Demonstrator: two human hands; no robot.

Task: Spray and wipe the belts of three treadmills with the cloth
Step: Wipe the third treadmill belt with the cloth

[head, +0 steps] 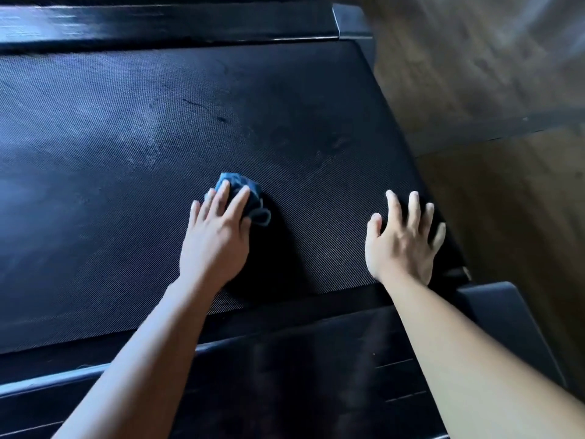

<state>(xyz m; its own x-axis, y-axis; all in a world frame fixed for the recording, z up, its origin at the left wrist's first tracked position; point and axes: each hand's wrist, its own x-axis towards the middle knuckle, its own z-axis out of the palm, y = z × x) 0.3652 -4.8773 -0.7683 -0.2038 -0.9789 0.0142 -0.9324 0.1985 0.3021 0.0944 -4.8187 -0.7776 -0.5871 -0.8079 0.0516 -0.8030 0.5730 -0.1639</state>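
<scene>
A black ribbed treadmill belt (158, 137) fills most of the view, with pale smeared patches across its middle. My left hand (218, 232) presses a crumpled blue cloth (250, 194) flat onto the belt with straight fingers. My right hand (402, 239) lies flat on the belt near its right edge, fingers spread, holding nothing. No spray bottle is in view.
Glossy black side rails run along the far edge (158, 23) and the near edge (285, 375) of the belt. A black end cap (500, 312) sits at the near right corner. Brown wood-look floor (490, 74) lies to the right.
</scene>
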